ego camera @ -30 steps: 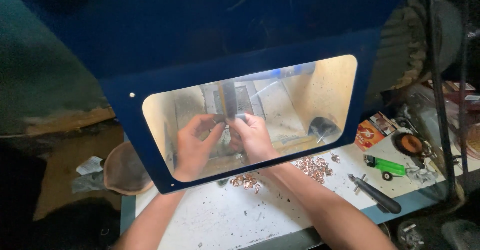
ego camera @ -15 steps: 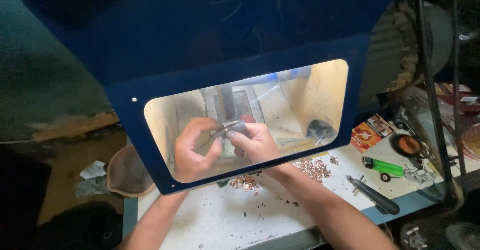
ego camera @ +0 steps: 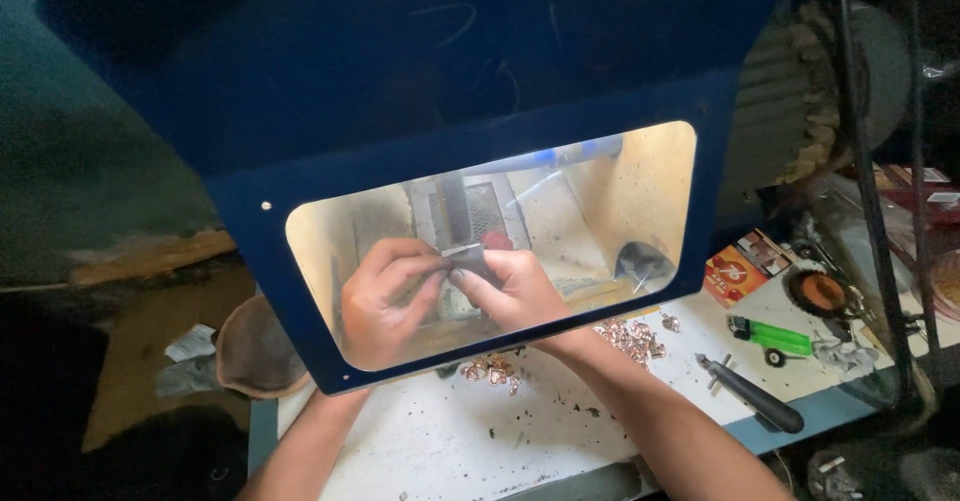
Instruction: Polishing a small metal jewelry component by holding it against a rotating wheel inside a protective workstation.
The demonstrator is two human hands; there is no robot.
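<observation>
Behind the clear window of a blue hood (ego camera: 470, 81), my left hand (ego camera: 380, 301) and my right hand (ego camera: 510, 291) meet at the middle of the lit chamber. Together they pinch a small grey metal piece (ego camera: 462, 252) just below a dark vertical wheel or spindle (ego camera: 455, 206). Both sets of fingers are closed around the piece. My forearms reach in from under the hood's lower edge.
Several small copper-coloured parts (ego camera: 635, 339) lie in heaps on the white bench (ego camera: 440, 441). To the right are a green lighter (ego camera: 770, 336), a black-handled tool (ego camera: 750, 393), a small printed box (ego camera: 740, 266) and a round tin (ego camera: 818, 291). A brown bowl (ego camera: 255, 351) sits left.
Both hands have lifted the small piece slightly and drawn closer together under the spindle; the view has shifted a little.
</observation>
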